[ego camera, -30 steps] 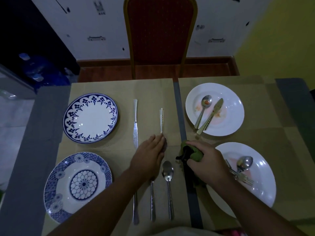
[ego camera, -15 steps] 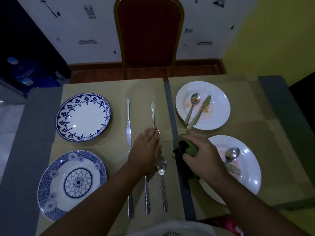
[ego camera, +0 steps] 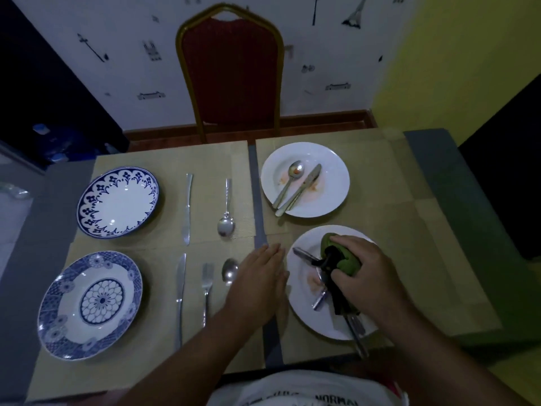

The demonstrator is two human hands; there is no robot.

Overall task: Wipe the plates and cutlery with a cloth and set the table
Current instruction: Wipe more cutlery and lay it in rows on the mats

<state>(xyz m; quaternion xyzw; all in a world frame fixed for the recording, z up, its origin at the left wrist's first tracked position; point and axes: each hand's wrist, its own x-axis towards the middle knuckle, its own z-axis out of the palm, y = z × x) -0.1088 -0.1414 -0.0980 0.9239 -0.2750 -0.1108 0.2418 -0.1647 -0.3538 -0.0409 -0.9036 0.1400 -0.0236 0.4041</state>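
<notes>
"Green bunched cloth (ego camera: 336,251) sits on the round white plate (ego camera: 301,306) by the near edge of the grey table (ego camera: 430,177), right of centre. What's holding it?"

"The right hand (ego camera: 364,266), fingers curled round it, pressing it over the steel cutlery (ego camera: 303,254) lying on that plate. The left hand (ego camera: 260,281) lies flat, fingers straight, holding nothing, just beside the plate's left rim."

"How would I wipe well?"

"I'd steady the rim with the left hand so the plate can't skid, draw each piece of cutlery through the cloth, then sweep the orange smear (ego camera: 313,281) from middle to rim."

"And next?"

"Probably the second white plate (ego camera: 336,184) toward the far edge: it looks smeared too, with a spoon (ego camera: 295,169) and knife (ego camera: 311,177) on it. The two blue-patterned plates (ego camera: 117,200) (ego camera: 90,306) on the left look finished."
</notes>
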